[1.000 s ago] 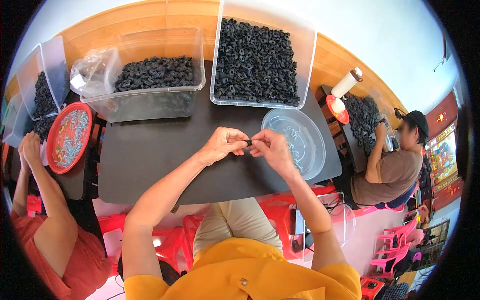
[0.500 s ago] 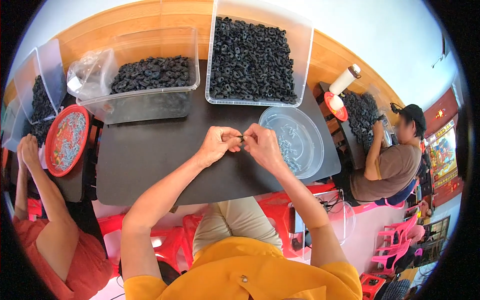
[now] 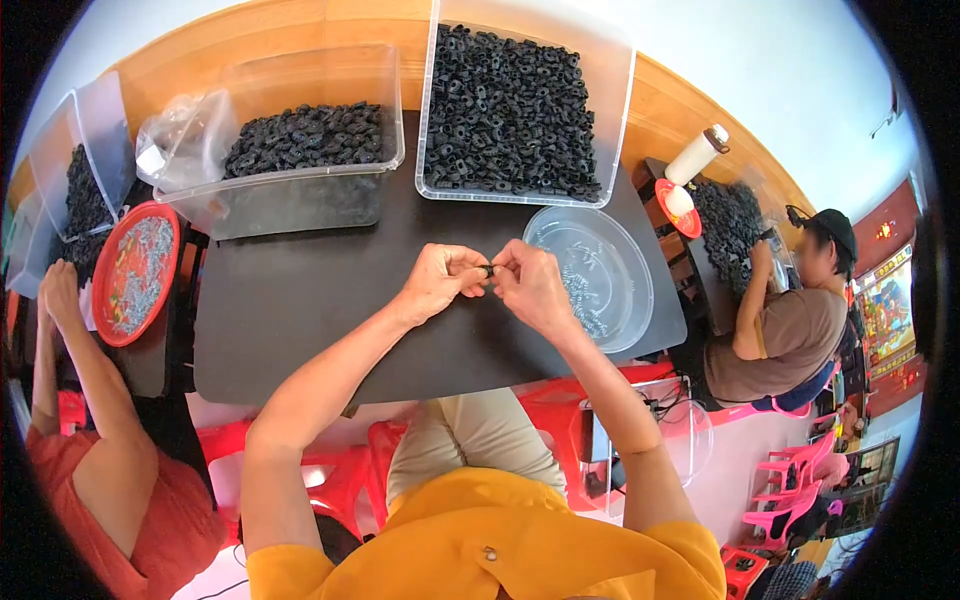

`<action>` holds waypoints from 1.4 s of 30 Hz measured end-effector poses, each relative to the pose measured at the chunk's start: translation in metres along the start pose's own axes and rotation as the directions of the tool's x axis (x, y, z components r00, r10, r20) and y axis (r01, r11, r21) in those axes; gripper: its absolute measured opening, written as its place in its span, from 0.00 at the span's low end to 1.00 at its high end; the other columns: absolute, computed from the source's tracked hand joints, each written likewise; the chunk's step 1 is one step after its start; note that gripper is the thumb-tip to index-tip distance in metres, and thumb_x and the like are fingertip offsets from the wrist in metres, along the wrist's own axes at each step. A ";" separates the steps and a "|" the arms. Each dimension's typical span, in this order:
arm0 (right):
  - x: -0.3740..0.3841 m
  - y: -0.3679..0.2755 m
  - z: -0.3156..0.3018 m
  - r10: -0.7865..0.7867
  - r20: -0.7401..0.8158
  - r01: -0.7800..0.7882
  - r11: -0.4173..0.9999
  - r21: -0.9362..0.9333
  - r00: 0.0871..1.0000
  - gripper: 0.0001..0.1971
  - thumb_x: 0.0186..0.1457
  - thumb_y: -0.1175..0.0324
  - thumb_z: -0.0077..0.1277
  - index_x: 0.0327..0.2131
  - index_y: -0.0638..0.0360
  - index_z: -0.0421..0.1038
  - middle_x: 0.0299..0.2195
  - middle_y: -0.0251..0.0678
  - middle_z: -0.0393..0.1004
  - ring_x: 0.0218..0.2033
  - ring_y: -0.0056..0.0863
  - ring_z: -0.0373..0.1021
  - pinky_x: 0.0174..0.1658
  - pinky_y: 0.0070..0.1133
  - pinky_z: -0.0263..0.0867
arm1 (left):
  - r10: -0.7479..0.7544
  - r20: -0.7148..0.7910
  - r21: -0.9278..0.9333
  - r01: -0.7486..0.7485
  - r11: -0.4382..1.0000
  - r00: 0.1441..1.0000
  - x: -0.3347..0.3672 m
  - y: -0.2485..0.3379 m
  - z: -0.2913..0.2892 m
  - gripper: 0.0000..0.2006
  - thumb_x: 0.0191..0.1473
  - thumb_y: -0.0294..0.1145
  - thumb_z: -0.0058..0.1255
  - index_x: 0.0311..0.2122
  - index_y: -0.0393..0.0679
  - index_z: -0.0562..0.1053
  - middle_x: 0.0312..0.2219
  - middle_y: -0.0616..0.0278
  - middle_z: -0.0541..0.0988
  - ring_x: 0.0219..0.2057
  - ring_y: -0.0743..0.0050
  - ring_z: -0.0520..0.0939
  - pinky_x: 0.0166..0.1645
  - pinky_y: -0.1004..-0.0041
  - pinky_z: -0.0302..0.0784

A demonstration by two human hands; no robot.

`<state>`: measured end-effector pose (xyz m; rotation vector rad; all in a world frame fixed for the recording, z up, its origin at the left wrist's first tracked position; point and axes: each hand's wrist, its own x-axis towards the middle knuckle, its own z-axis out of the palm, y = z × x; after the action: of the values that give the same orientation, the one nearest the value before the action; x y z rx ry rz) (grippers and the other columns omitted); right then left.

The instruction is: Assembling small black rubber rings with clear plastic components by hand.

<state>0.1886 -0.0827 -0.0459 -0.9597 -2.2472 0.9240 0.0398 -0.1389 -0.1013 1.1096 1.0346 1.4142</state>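
Over the middle of the dark table, my left hand [image 3: 441,281] and my right hand [image 3: 532,287] meet, fingertips pinched together. Between them is a small black plastic part [image 3: 487,270], gripped from both sides. Whether the right fingers also hold a smaller piece cannot be made out. Right of my right hand stands a round clear tub [image 3: 640,290] with many small silvery screw-like pieces [image 3: 583,300] on its bottom. Beyond my hands, a large clear bin [image 3: 612,130] is heaped with black plastic parts [image 3: 510,115] that have holes.
A second clear bin [image 3: 300,205] with black parts and a crumpled plastic bag [image 3: 190,140] stands at the far left. Left, a co-worker's hands [image 3: 60,290] work by a red tray [image 3: 170,280] of silvery pieces. On the right sits another person [image 3: 775,320], near a white bottle [image 3: 697,155].
My hands still pinch the black part and have barely moved, with slight finger shifts. The view has tilted a little, so the table and bins appear slightly higher.
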 end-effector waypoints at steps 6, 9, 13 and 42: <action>0.002 -0.008 0.010 -0.077 -0.072 0.059 0.972 -0.228 0.994 0.02 0.45 0.78 0.44 0.24 0.66 0.66 0.19 0.46 0.71 0.22 0.42 0.70 0.27 0.32 0.66 | 0.054 -0.116 0.076 -0.045 0.996 0.992 0.000 -0.003 0.004 0.05 0.49 0.23 0.50 0.31 0.33 0.74 0.21 0.61 0.77 0.20 0.80 0.77 0.26 0.80 0.73; 0.002 -0.006 0.017 -0.150 -0.101 0.117 0.954 -0.277 0.984 0.02 0.45 0.77 0.44 0.26 0.65 0.65 0.22 0.51 0.71 0.26 0.51 0.69 0.29 0.38 0.64 | 0.092 -0.195 0.141 -0.065 0.988 0.976 -0.001 -0.004 0.005 0.04 0.48 0.22 0.50 0.30 0.33 0.74 0.20 0.62 0.77 0.18 0.81 0.76 0.24 0.81 0.72; -0.004 -0.004 0.026 -0.262 -0.174 0.208 0.938 -0.277 0.949 0.08 0.45 0.78 0.44 0.32 0.66 0.63 0.30 0.52 0.69 0.29 0.51 0.67 0.30 0.39 0.63 | 0.090 -0.248 0.177 -0.046 0.983 0.965 -0.001 0.005 0.007 0.04 0.48 0.23 0.51 0.30 0.33 0.74 0.19 0.61 0.77 0.15 0.82 0.74 0.19 0.81 0.70; 0.001 -0.019 0.031 -0.367 -0.252 0.226 0.863 -0.452 0.896 0.13 0.40 0.74 0.55 0.33 0.60 0.67 0.27 0.40 0.70 0.25 0.40 0.70 0.26 0.31 0.65 | 0.066 -0.273 -0.103 -0.097 0.990 0.960 -0.003 0.010 0.002 0.11 0.53 0.35 0.47 0.31 0.37 0.74 0.20 0.67 0.75 0.11 0.88 0.67 0.14 0.86 0.58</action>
<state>0.1592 -0.1038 -0.0506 -0.8221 -2.2430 0.1277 0.0394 -0.1428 -0.0910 0.9008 1.0914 1.7048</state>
